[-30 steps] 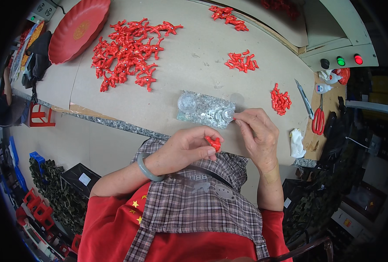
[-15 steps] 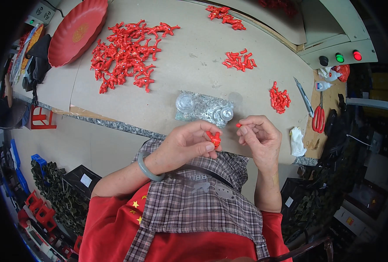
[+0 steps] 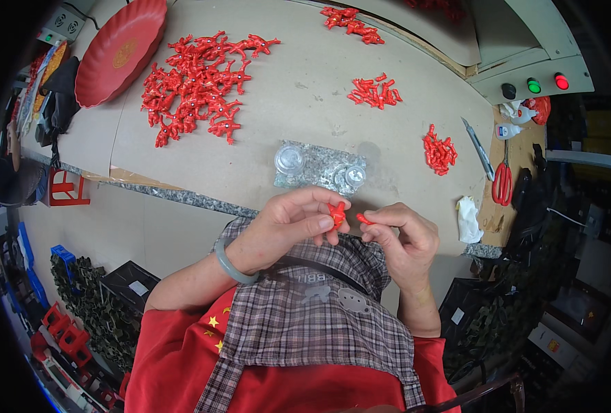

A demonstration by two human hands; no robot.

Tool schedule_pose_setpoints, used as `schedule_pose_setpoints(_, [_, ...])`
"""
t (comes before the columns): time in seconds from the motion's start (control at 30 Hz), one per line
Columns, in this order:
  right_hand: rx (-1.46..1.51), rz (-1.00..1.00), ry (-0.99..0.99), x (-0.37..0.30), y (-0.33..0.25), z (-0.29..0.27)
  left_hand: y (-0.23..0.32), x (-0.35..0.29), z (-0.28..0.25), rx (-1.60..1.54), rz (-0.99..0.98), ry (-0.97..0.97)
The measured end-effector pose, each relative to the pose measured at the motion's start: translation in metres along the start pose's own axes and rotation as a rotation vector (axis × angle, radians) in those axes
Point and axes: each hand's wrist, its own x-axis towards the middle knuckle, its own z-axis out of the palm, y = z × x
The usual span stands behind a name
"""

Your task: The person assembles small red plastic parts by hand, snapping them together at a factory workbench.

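Observation:
My left hand (image 3: 288, 224) pinches a small red branched plastic piece (image 3: 336, 215) between thumb and fingers, just over the table's near edge. My right hand (image 3: 403, 237) holds a smaller red bit (image 3: 365, 219) at its fingertips, close beside the left hand's piece. Right behind both hands lies a grey stone slab (image 3: 319, 168) bearing two clear round lids. A jade-green bangle (image 3: 231, 261) sits on my left wrist.
A large heap of red branched pieces (image 3: 199, 82) lies at the back left beside a red tray (image 3: 116, 51). Smaller red piles (image 3: 373, 91) (image 3: 440, 150) (image 3: 347, 17) lie to the right and far back. Red-handled scissors (image 3: 502, 180), a knife (image 3: 479, 138) and a glue bottle (image 3: 508, 131) are at right.
My right hand lifted off the slab and came toward my left, now holding a small red bit next to the left hand's piece. Both hands drew slightly nearer my body.

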Motion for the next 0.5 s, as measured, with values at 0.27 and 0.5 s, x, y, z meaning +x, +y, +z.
schedule_pose_setpoints(0.27, [-0.081, -0.097, -0.038, 0.0012, 0.0002, 0.0063, 0.0018, 0.0001, 0.0029, 0.107, 0.009, 0.005])
schedule_pose_setpoints(0.5, [-0.103, -0.104, -0.053, 0.0019, 0.0003, 0.0074, -0.0025, 0.0003, 0.0017, 0.1, 0.039, -0.027])
